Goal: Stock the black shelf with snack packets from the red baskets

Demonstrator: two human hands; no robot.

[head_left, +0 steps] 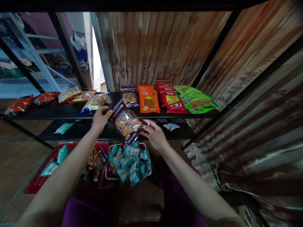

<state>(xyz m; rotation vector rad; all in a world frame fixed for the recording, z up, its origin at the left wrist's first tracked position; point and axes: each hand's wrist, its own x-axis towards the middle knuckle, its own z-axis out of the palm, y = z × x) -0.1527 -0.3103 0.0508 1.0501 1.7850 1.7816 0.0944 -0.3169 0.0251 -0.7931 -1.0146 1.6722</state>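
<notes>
Between my two hands is a brown bag of potato chips (125, 123) with a clear window, held tilted in front of the shelf edge. My left hand (101, 119) pinches its upper left corner. The fingers of my right hand (155, 134) are closed on its lower right corner. Behind it on the black shelf (113, 98) lie similar brown chip bags (129, 96). To their right are orange snack packets (149, 100), red packets (171, 99) and green packets (196, 100), each kind in an overlapping row.
Blue-and-white snack bags (94, 103) and orange bags (20, 104) lie at the shelf's left. Below stand a basket of small teal packets (130, 162) and a red basket (35, 178) of mixed packets. Black posts (216, 47) frame the rack; a striped curtain (161, 47) hangs behind.
</notes>
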